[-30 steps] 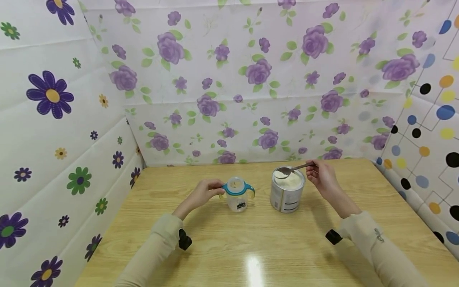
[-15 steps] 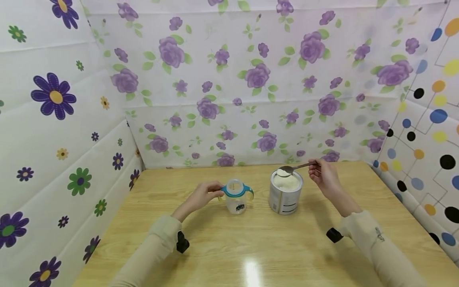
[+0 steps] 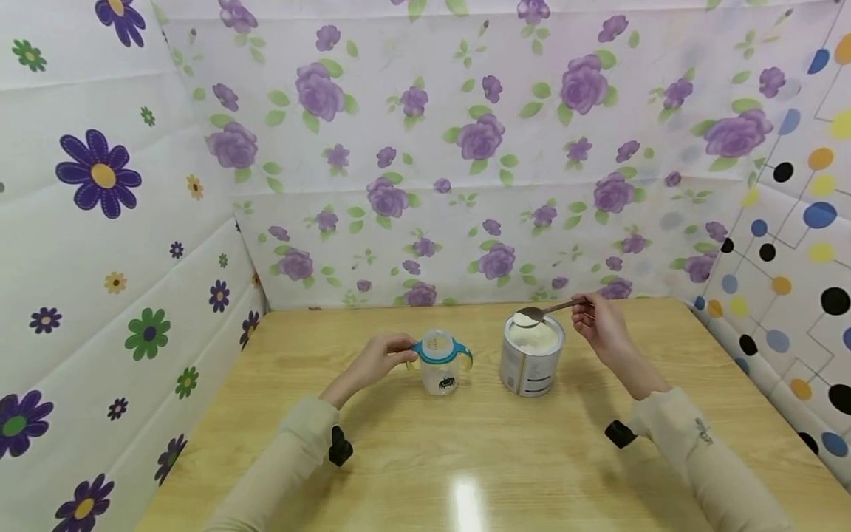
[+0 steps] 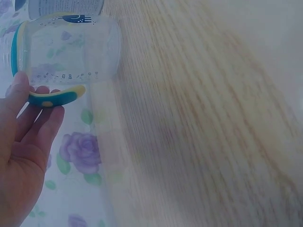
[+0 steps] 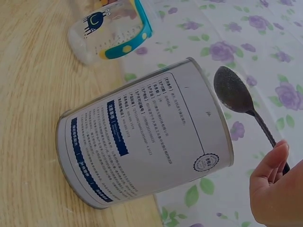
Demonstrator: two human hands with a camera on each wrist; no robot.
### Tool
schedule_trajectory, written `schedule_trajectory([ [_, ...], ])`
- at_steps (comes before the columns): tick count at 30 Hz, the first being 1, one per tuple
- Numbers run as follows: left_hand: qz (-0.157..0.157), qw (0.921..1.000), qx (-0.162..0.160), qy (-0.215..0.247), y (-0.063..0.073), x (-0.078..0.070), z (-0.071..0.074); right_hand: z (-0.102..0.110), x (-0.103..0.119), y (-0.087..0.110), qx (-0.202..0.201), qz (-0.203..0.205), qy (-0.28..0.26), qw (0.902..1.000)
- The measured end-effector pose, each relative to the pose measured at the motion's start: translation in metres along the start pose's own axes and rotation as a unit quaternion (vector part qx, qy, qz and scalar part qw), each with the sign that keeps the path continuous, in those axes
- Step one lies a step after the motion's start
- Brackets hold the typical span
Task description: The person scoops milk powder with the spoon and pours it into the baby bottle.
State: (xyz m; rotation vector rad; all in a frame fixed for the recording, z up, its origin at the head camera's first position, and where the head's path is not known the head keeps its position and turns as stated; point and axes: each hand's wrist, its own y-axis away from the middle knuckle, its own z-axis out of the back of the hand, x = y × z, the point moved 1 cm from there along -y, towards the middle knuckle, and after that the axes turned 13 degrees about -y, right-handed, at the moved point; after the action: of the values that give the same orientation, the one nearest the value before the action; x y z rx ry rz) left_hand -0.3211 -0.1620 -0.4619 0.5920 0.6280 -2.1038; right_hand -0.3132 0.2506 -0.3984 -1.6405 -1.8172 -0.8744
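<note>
My left hand (image 3: 380, 363) grips one handle of a clear baby bottle (image 3: 439, 377) with a blue collar, upright on the table. In the left wrist view, thumb and fingers pinch that blue-and-yellow handle (image 4: 57, 98). To the bottle's right stands an open tin (image 3: 528, 373) filled with pale powder (image 3: 535, 338). Between its fingertips my right hand (image 3: 601, 325) holds a dark metal spoon (image 3: 557, 307) by the handle. The spoon's bowl, with white powder in it, hovers just above the tin's rim. In the right wrist view only the bowl's underside (image 5: 232, 90) shows.
The wooden table (image 3: 399, 458) meets a flower-print cloth (image 3: 399, 199) behind the tin. More patterned cloth stands on the left (image 3: 100, 258) and a dotted cloth (image 3: 791, 244) on the right. A black wrist camera (image 3: 620, 434) hangs under each sleeve.
The spoon, loaded with powder, has shifted very slightly to the right and stays over the tin. The left hand keeps its grip on the bottle. The head view has moved a little.
</note>
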Motion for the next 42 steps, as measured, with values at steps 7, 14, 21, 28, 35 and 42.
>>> schedule_trajectory([
  [7, 0.003, 1.0000, 0.002, -0.001, 0.000, -0.001, 0.000, -0.002, -0.001, -0.002, -0.002, -0.011, -0.009, 0.9999],
  [14, 0.003, 1.0000, -0.003, 0.001, -0.002, -0.001, -0.001, -0.003, -0.002, -0.003, -0.001, -0.007, -0.007, 0.9999],
  [21, 0.014, 0.9999, 0.005, 0.006, 0.000, -0.002, -0.001, -0.006, -0.002, 0.001, 0.000, -0.016, -0.007, 0.9998],
  [28, 0.026, 0.9996, 0.005, 0.001, -0.002, -0.002, 0.000, -0.007, 0.001, 0.000, 0.002, -0.011, -0.003, 0.9999],
  [35, 0.004, 1.0000, -0.001, 0.001, -0.009, -0.003, 0.001, -0.007, 0.006, -0.001, 0.005, -0.008, -0.019, 0.9998],
  [42, 0.011, 0.9999, 0.003, 0.005, -0.005, -0.001, -0.001, -0.015, -0.001, -0.001, 0.007, -0.023, -0.013, 0.9996],
])
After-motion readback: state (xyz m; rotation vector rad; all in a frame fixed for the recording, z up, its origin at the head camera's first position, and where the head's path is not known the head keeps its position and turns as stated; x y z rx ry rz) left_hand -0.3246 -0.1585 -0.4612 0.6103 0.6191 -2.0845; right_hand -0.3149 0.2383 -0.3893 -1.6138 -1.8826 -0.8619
